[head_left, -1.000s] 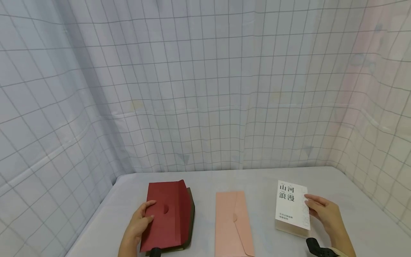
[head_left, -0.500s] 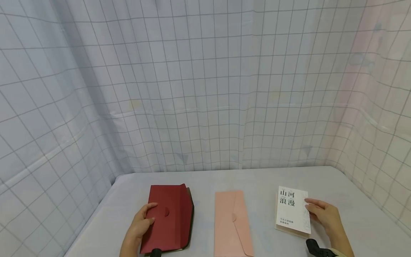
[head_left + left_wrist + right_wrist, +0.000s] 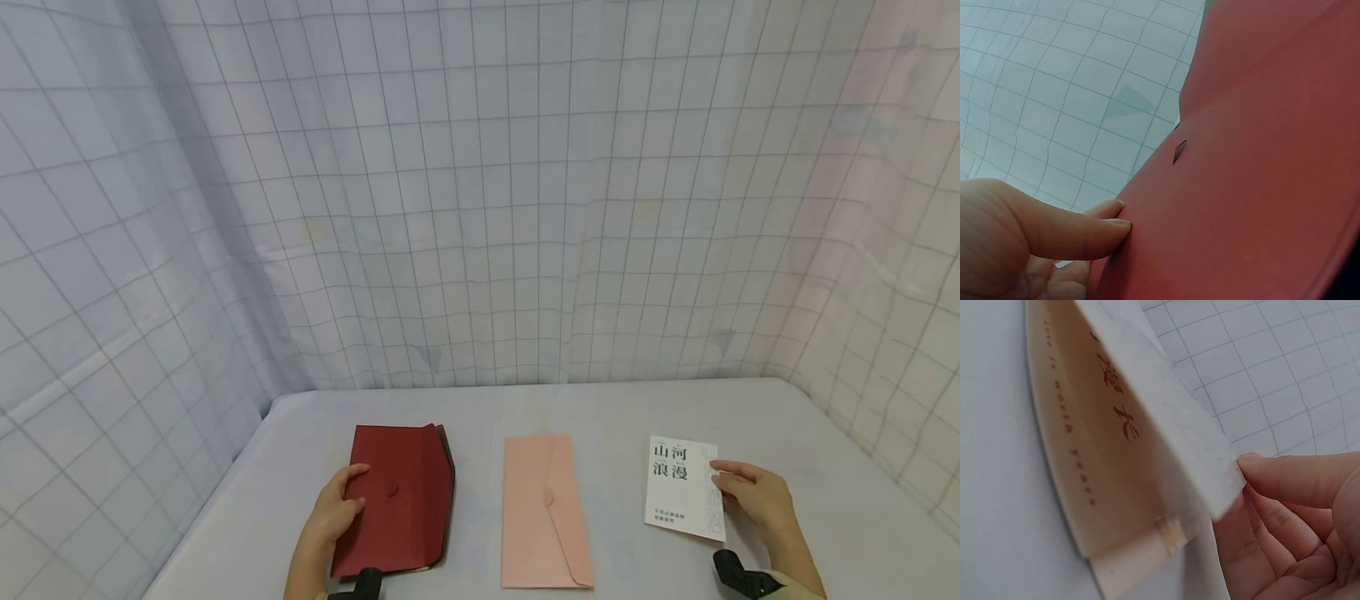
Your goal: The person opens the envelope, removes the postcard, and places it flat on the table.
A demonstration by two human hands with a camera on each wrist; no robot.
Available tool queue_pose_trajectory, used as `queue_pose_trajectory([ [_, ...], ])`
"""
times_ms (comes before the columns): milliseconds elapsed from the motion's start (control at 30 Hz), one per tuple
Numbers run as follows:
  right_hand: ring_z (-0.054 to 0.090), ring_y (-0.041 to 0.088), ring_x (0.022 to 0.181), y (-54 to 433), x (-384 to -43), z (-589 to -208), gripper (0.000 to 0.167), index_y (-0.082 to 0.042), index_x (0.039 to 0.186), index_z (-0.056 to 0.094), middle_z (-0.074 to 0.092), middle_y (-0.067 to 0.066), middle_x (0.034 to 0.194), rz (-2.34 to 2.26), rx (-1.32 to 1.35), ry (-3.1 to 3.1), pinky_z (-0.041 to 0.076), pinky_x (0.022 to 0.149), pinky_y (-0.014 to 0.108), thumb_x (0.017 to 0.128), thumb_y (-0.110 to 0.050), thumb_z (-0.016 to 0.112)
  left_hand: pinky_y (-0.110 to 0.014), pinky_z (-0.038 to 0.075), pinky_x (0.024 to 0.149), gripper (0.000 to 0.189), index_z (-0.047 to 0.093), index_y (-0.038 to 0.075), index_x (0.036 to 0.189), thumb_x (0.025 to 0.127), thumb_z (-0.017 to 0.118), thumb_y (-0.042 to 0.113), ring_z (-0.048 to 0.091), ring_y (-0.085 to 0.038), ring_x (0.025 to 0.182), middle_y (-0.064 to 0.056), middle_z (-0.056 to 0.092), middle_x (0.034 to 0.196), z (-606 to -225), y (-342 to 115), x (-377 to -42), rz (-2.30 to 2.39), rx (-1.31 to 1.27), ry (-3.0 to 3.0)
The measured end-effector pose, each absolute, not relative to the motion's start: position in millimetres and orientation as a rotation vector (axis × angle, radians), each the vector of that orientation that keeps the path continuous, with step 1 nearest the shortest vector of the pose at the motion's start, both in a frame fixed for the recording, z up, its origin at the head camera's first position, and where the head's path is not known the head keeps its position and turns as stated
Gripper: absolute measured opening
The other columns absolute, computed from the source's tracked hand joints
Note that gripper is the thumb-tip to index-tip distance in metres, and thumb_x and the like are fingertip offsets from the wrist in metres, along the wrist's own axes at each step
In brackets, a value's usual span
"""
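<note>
In the head view my left hand [image 3: 335,505] pinches the left edge of a red envelope [image 3: 390,525] between thumb and fingers. The envelope has a small cut slot, and a dark edge of something beneath it shows along its right side. To the right, my right hand [image 3: 757,500] pinches the right edge of a white card [image 3: 682,490] printed with dark Chinese characters. In the right wrist view the card's cover [image 3: 1166,406] stands raised at an angle, and the beige inside [image 3: 1063,412] shows reddish lettering. A pink envelope [image 3: 542,517] lies between the hands, untouched.
A white table [image 3: 480,408] bears everything. Grid-patterned white curtains [image 3: 480,208] hang behind it and along both sides. A dark wrist strap device [image 3: 738,575] sits at my right wrist, another [image 3: 367,582] by my left.
The card's cover has tipped down, so less of its beige lower part shows. The red envelope has also come lower over the dark layer beneath. Both hands keep their pinches.
</note>
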State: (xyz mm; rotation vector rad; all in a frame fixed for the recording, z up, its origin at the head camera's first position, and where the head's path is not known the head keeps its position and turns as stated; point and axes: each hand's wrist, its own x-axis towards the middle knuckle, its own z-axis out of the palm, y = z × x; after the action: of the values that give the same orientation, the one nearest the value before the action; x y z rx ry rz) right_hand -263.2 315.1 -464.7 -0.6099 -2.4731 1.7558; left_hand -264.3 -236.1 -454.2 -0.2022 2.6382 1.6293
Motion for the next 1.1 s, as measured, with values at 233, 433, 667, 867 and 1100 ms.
queue_pose_trajectory([
  [233,0.058,0.000,0.066,313.8,-265.1,-467.3,0.042,0.006,0.118,0.060,0.069,-0.009,0.077,1.721,-0.639,-2.476,0.049,0.056,0.018,0.082,-0.015,0.066,-0.049,0.043,0.083,0.052,0.038,-0.005,0.134,0.083,0.050,-0.009,0.050,-0.044,0.108,-0.038,0.043,0.128,-451.6,-233.0,-263.9,1.536,-0.198,2.775],
  [433,0.060,0.003,0.064,312.7,-264.5,-470.0,0.043,0.007,0.119,0.059,0.071,-0.006,0.077,1.675,-0.659,-2.493,0.048,0.054,0.018,0.082,-0.014,0.066,-0.046,0.046,0.077,0.052,0.041,-0.005,0.131,0.081,0.054,-0.007,0.055,-0.040,0.097,-0.037,0.052,0.116,-450.5,-231.6,-262.2,1.458,-0.233,2.834],
  [667,0.060,0.002,0.065,312.5,-268.5,-474.6,0.045,0.009,0.121,0.056,0.072,0.000,0.083,1.646,-0.648,-2.511,0.049,0.056,0.018,0.083,-0.014,0.064,-0.048,0.046,0.077,0.051,0.043,-0.007,0.129,0.080,0.058,-0.004,0.056,-0.042,0.097,-0.037,0.053,0.114,-449.9,-232.2,-259.9,1.404,-0.248,2.875],
  [867,0.062,0.002,0.062,308.8,-267.3,-470.1,0.046,0.011,0.122,0.054,0.073,0.002,0.079,1.604,-0.645,-2.522,0.047,0.053,0.016,0.084,-0.012,0.063,-0.049,0.047,0.079,0.048,0.044,-0.008,0.127,0.082,0.059,0.000,0.056,-0.041,0.096,-0.036,0.054,0.113,-449.1,-231.4,-260.4,1.349,-0.263,2.913],
  [1100,0.061,0.000,0.062,311.8,-264.6,-467.3,0.048,0.012,0.122,0.054,0.073,0.004,0.080,1.555,-0.636,-2.553,0.048,0.054,0.016,0.082,-0.014,0.063,-0.049,0.049,0.079,0.044,0.047,-0.010,0.123,0.082,0.059,0.004,0.055,-0.044,0.097,-0.037,0.055,0.111,-449.7,-230.9,-262.5,1.262,-0.227,2.983],
])
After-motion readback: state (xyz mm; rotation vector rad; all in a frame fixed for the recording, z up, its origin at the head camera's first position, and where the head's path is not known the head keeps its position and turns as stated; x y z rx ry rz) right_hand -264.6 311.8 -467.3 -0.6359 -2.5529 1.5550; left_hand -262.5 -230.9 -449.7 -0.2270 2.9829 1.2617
